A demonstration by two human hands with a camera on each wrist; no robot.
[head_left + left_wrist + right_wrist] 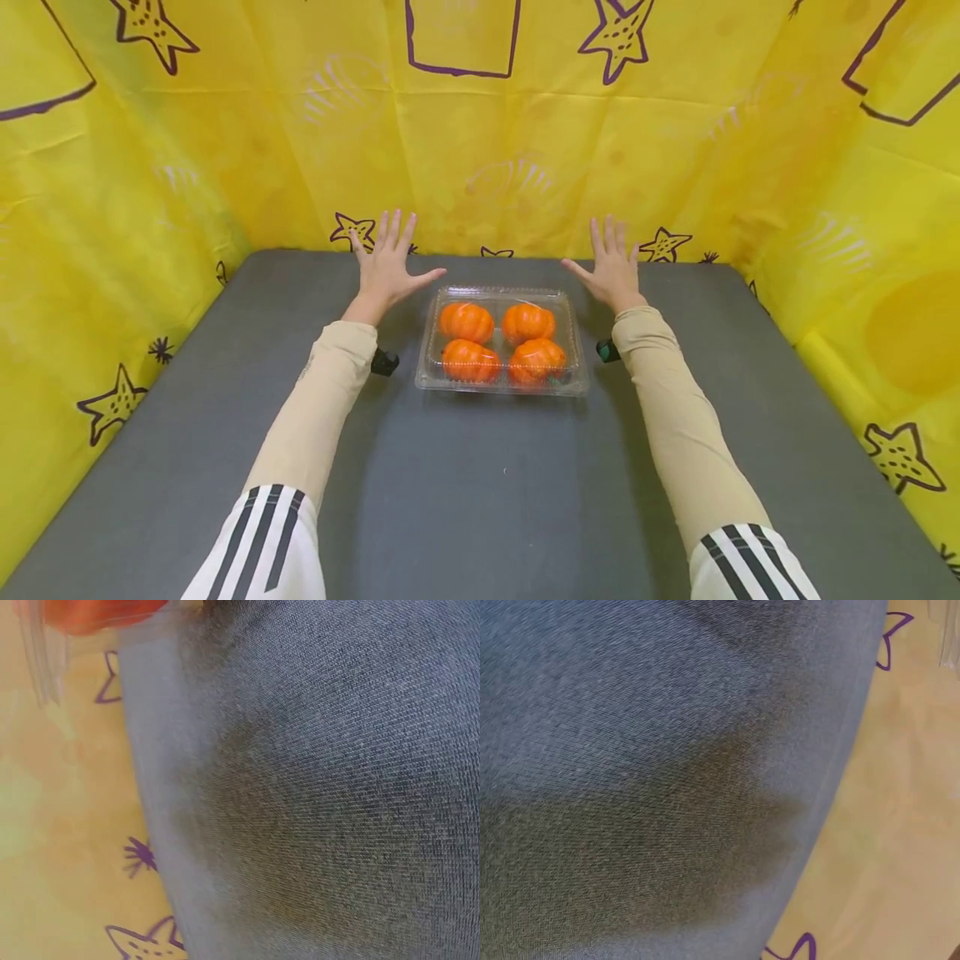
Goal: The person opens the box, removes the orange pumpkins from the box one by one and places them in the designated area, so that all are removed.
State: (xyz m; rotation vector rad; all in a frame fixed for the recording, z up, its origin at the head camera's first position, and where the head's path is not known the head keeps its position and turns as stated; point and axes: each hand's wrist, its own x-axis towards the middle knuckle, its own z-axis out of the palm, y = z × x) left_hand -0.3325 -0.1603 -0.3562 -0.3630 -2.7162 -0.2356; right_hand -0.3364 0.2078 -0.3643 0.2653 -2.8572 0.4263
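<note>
A clear plastic clamshell box (504, 387) sits mid-table with several small orange pumpkins (467, 322) inside, and its lid looks closed. To its upper left, my left hand (385, 271) is spread wide with straight fingers, holding nothing. My right hand (613, 271) is spread likewise at the box's upper right, also apart from it. In the left wrist view a box corner (49, 656) and a blurred orange pumpkin (105, 613) show at the top left. The right wrist view catches only a sliver of the box (951, 637). Neither wrist view shows a hand.
The dark grey table (465, 492) is bordered at the back and both sides by a yellow curtain (480, 142) printed with starfish. A dark wrist-worn device (385, 362) shows beneath the left sleeve, and another dark device (607, 351) beneath the right sleeve.
</note>
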